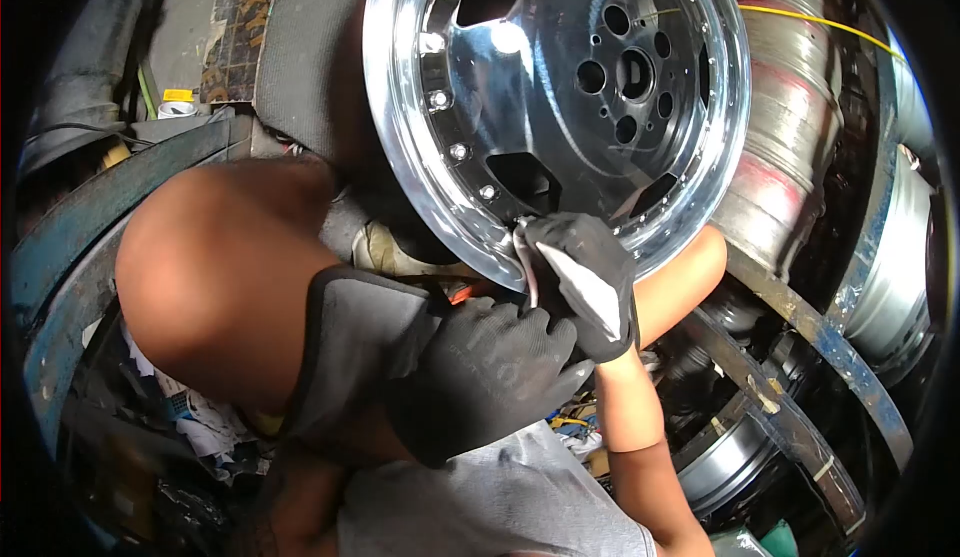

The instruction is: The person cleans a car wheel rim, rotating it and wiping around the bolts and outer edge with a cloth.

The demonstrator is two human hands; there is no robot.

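Observation:
A polished wheel rim (560, 107) with a dark, glossy centre and small bolts around its lip stands tilted between the knees. My right hand (585, 277), in a dark glove, is closed on a white cloth (590, 292) at the rim's lower edge. Below and left of it is my left hand (490, 372), also in a dark glove, back upward, with its fingers partly spread and close to the right wrist. Nothing shows in the left hand, though its palm is hidden.
Metal rims (775, 107) are stacked at the right, behind a worn blue metal frame (800, 307). A silver rim (730, 467) lies at the lower right. At the upper left are a yellow-capped container (178, 107) and a dark mat (310, 47). A yellow cable (820, 22) crosses the upper right.

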